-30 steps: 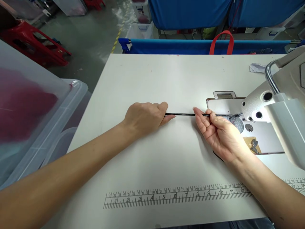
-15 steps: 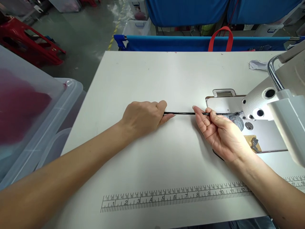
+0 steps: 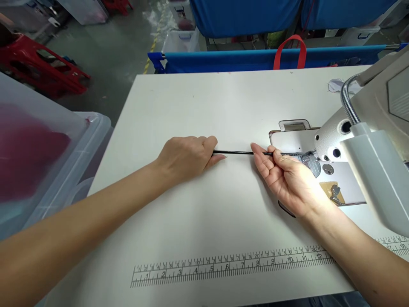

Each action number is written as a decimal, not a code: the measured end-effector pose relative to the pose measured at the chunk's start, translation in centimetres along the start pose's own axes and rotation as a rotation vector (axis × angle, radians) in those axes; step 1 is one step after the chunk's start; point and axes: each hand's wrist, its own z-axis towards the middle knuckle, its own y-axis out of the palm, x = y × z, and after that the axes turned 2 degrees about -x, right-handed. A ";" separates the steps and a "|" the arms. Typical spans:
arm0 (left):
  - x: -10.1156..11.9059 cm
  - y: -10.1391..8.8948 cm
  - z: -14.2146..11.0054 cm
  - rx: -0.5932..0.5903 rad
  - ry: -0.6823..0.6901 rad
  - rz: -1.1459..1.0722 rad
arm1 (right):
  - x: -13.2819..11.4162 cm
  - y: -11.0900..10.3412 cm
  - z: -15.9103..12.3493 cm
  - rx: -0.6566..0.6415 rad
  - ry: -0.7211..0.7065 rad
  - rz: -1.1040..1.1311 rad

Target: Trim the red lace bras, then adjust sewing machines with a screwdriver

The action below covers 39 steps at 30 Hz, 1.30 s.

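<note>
A thin black cord (image 3: pixel 234 152) runs straight and taut from side to side above the white table. My left hand (image 3: pixel 190 155) is closed around its left end, back of the hand up. Palm up, my right hand (image 3: pixel 284 172) pinches the cord between thumb and index finger, with the other fingers loosely curled. Past that pinch the cord leads to the presser foot (image 3: pixel 309 154) of a sewing machine (image 3: pixel 338 132). What lies inside my left fist is hidden.
A ruler scale (image 3: pixel 226 266) is printed along the near side of the white table (image 3: pixel 191 106). A grey lamp (image 3: pixel 373 170) hangs over the machine bed at right. Clear plastic bins (image 3: pixel 92 128) stand at left. A blue cloth sling (image 3: pixel 223 60) with a red strap (image 3: pixel 290 40) lies beyond the far edge.
The view has shifted a little, so table and machine appear slightly to the left. Both hands keep their hold on the cord, with nearly the same gap between them.
</note>
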 end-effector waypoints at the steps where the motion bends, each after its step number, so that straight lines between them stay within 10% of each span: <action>1: 0.1 0.1 -0.3 -0.003 0.006 0.004 | 0.0 -0.1 0.0 -0.009 -0.002 -0.006; 39: -1.4 2.1 -1.0 0.062 -0.017 0.000 | 0.1 0.0 -0.2 0.011 -0.024 -0.123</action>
